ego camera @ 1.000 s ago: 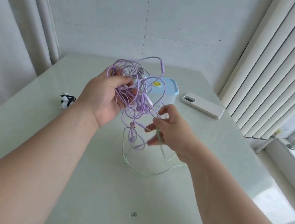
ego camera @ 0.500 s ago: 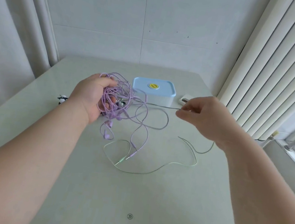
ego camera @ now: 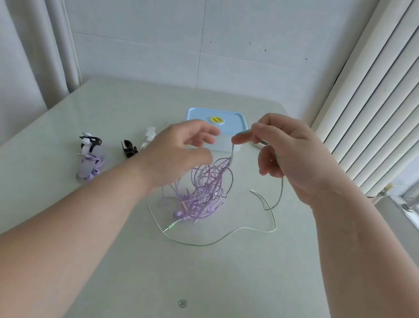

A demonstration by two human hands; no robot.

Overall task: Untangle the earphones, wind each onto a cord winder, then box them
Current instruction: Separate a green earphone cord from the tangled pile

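A home room: curtains [ego camera: 16,50], window blinds [ego camera: 401,91] (vertical ones), pale table [ego camera: 212,280].

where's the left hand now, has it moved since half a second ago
Yes. The left hand has shifted right, towards the box, its open fingers now overlapping the box's left edge.

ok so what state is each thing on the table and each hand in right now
right hand, pinches the green cable
left hand, open, holds nothing
green cable, partly free, lying loose
purple tangle, knotted, top drawn up by the cable
wound purple earphones, bundled, lying at the left
black winder, bare
white winder, bare
box, lid on
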